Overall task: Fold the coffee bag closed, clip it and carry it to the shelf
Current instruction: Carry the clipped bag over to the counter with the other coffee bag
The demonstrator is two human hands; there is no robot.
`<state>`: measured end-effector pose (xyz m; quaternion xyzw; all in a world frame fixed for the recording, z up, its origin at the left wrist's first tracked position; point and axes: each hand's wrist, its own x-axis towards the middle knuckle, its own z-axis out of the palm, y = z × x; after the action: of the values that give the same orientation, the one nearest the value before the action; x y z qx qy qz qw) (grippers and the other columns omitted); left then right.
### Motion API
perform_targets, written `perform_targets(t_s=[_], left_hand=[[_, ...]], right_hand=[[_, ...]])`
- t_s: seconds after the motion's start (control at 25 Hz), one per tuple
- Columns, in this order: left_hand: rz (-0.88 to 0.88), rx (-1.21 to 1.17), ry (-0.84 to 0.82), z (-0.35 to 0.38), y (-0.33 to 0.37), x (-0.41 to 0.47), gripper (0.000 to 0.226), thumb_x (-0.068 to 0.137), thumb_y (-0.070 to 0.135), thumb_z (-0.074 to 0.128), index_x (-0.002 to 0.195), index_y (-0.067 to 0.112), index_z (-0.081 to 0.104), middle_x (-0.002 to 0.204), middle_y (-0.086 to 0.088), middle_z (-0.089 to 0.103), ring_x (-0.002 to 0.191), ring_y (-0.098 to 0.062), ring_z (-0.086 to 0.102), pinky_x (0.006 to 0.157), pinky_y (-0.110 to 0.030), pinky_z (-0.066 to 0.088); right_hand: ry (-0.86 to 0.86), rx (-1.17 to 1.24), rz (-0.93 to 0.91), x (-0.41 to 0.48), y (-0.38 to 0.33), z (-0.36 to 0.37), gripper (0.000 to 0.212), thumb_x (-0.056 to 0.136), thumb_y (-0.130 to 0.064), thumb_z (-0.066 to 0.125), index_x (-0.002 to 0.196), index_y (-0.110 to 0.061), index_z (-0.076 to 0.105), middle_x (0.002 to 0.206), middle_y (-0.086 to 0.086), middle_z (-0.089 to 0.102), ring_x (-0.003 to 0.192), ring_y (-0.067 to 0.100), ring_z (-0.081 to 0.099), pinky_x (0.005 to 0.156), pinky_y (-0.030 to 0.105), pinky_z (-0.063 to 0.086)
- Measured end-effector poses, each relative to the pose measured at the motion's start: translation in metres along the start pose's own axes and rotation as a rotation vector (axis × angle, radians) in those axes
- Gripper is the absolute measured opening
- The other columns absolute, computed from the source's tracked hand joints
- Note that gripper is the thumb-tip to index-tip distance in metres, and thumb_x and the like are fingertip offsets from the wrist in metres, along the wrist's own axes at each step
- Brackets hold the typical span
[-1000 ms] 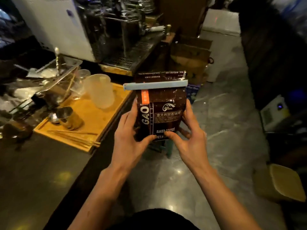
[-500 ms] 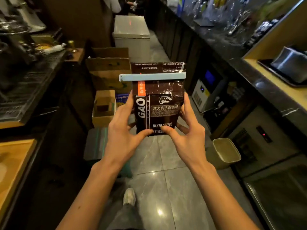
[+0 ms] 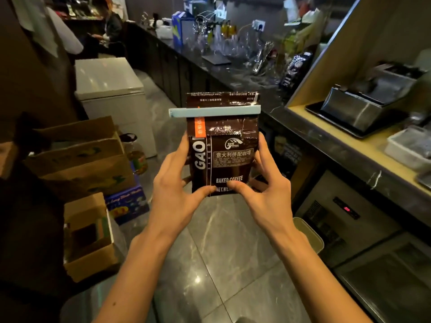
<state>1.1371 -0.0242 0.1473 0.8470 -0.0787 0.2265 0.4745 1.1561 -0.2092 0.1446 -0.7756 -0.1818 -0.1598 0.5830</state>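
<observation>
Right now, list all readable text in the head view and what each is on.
"GAO": white, running up the left edge of the coffee bag.
"BAKED": small, beside it on the bag.
"意大利拼配咖啡": bag front panel.
"BAKED COFFEE": lower front.
"NET.WEI": bottom edge, rest hidden by the right hand.
Orange strip, small print above the clip, logo text: too small.
Black bag on the counter, blue box, red display: blurred, unreadable.

Open cardboard boxes [image 3: 79,159] stand at left on the grey tiled floor [image 3: 224,264] — a white chest freezer [image 3: 109,89] behind them.
</observation>
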Motion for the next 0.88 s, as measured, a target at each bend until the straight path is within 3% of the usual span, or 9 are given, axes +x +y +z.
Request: perform_targets(t_s=[0.08,0.16,0.32,0.44,0.6,0.76,0.88], left_hand=[[0.011,-0.028,-0.032,0.016,-0.017,0.044,0.113,0.066,0.020,0.087,0.152,0.039,0.017,0.130,0.023,0.040,0.119,0.016,0.042,0.087,-0.001,0.042],[0.015,-0.061,-0.052,0.036,-0.034,0.088,0.112,0.066,0.017,0.087,0.152,0.036,0.018,0.125,0.031,0.039,0.118,0.017,0.043,0.085,0.002,0.041],[0.031,-0.063,-0.046,0.094,-0.066,0.183,0.112,0.066,0.014,0.088,0.152,0.036,0.018,0.121,0.029,0.039,0.116,0.017,0.044,0.084,0.002,0.041],[0.033,-0.069,-0.020,0.145,-0.076,0.259,0.112,0.066,0.012,0.088,0.153,0.033,0.020,0.127,0.017,0.044,0.119,0.010,0.047,0.086,-0.002,0.045],[0.043,-0.081,-0.048,0.204,-0.080,0.356,0.112,0.068,0.013,0.087,0.153,0.036,0.018,0.128,0.022,0.043,0.125,0.005,0.047,0.091,-0.007,0.046],[0.066,-0.078,-0.076,0.249,-0.102,0.440,0.113,0.066,0.014,0.088,0.153,0.036,0.018,0.133,0.012,0.048,0.126,0.000,0.049,0.094,-0.019,0.052],[0.070,-0.116,-0.122,0.282,-0.134,0.503,0.114,0.067,0.011,0.088,0.153,0.038,0.018,0.132,0.013,0.046,0.126,0.000,0.049,0.095,-0.020,0.053]], right_hand=[[0.028,-0.025,0.019,0.039,0.020,0.000,0.100,0.078,-0.010,0.080,0.147,-0.050,0.019,0.132,-0.049,0.041,0.131,-0.013,0.040,0.107,0.043,0.047],[0.041,-0.042,0.039,0.079,0.043,-0.002,0.100,0.078,-0.011,0.080,0.147,-0.050,0.019,0.132,-0.048,0.041,0.132,-0.013,0.040,0.110,0.044,0.044],[0.041,-0.039,0.028,0.173,0.108,-0.018,0.098,0.079,-0.009,0.079,0.148,-0.044,0.019,0.136,-0.040,0.040,0.130,-0.017,0.038,0.112,0.026,0.040],[0.026,-0.032,0.009,0.251,0.154,-0.045,0.100,0.078,-0.008,0.080,0.149,-0.041,0.018,0.138,-0.037,0.038,0.131,-0.017,0.037,0.111,0.024,0.039],[0.069,-0.034,0.022,0.343,0.205,-0.080,0.101,0.077,-0.006,0.080,0.151,-0.036,0.019,0.133,-0.038,0.041,0.126,-0.021,0.041,0.103,0.008,0.038],[0.107,-0.053,0.051,0.418,0.249,-0.097,0.101,0.077,-0.006,0.081,0.151,-0.037,0.019,0.132,-0.034,0.045,0.125,-0.018,0.044,0.098,0.003,0.036],[0.152,-0.075,0.070,0.473,0.288,-0.095,0.101,0.076,-0.001,0.080,0.151,-0.034,0.021,0.129,-0.035,0.045,0.119,-0.024,0.044,0.090,-0.002,0.037]])
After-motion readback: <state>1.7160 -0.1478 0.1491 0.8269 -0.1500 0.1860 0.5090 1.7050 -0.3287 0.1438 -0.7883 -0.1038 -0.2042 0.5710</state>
